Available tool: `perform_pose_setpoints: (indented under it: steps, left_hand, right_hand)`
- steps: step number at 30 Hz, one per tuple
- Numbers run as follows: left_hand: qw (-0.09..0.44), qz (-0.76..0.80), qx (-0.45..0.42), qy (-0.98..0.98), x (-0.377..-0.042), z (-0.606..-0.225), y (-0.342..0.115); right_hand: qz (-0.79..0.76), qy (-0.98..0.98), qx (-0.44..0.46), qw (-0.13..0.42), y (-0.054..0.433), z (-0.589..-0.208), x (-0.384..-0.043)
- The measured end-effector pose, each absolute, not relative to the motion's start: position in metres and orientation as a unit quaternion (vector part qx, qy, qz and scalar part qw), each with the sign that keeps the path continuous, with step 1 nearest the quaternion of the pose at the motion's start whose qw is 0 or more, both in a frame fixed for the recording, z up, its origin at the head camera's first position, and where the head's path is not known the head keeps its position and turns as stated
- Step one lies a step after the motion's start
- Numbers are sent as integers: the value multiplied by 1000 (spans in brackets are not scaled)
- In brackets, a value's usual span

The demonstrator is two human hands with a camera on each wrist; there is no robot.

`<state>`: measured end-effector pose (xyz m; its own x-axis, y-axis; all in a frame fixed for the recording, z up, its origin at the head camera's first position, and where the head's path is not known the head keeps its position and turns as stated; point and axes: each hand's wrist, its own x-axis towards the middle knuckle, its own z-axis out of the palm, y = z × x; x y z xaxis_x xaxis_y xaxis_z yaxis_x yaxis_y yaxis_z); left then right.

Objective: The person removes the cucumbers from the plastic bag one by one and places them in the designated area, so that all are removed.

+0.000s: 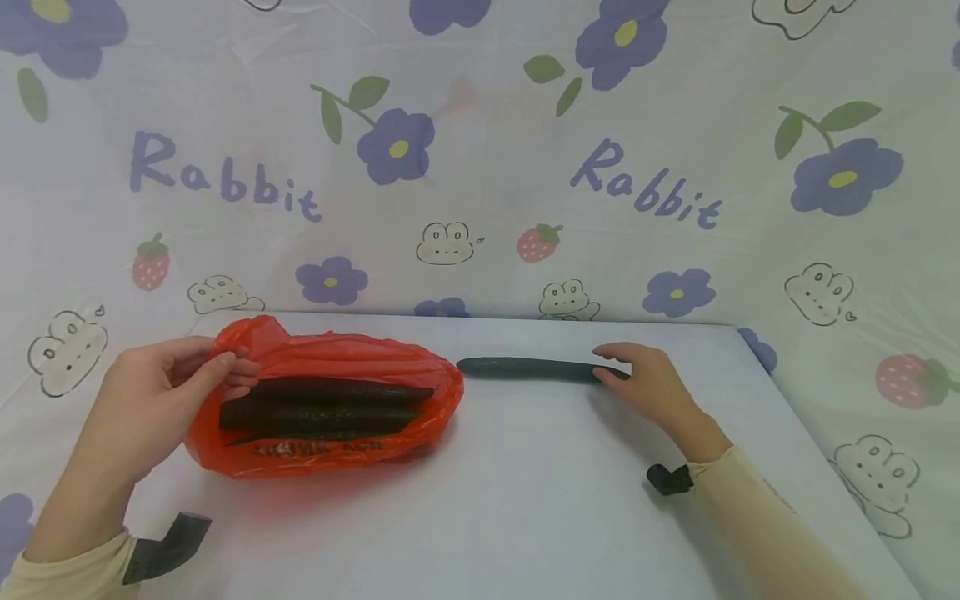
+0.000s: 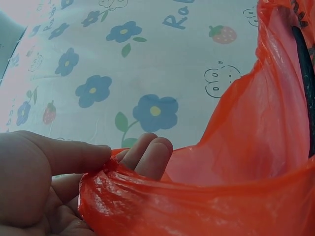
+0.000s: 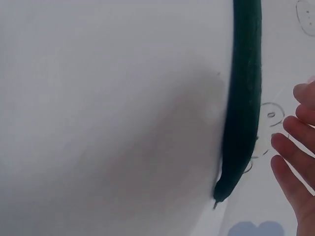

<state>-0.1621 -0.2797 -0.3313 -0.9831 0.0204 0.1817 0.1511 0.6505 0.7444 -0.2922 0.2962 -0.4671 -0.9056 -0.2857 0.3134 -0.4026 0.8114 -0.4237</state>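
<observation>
Cucumber [image 1: 525,369] lying left to right on the white tabletop [image 1: 540,500];
stemmed end pointing right, beside the right hand [image 1: 652,385], fingers apart; other tip towards the red plastic bag [image 1: 352,347], pinched by the left hand [image 1: 150,396]; bagged cucumbers [image 1: 322,415] nearly parallel.

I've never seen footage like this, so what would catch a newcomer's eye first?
Probably the red bag at the left of the white table, its edge pinched by the left hand, dark cucumbers inside. Then the lone cucumber to its right, the right hand near one end. Behind, a sheet reads "Rabbit" among purple flowers.
</observation>
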Motion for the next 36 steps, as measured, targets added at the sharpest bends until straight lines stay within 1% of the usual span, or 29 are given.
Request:
perform_pose_setpoints:
  steps: [7, 14, 24, 36]
  left_hand:
    - [84, -427, -58, -899, -159, -331, -282]
    - [86, -430, -54, -897, -159, -332, -281]
    - [89, -433, -58, -895, -160, -331, -279]
    - [91, -423, -57, -900, -159, -331, -280]
  right_hand:
    - [263, -933, 195, 151, 288, -458, -292]
    - [291, -915, 225, 166, 272, -442, -285]
    - [291, -910, 251, 156, 245, -423, -276]
    - [294, -895, 289, 174, 233, -418, -273]
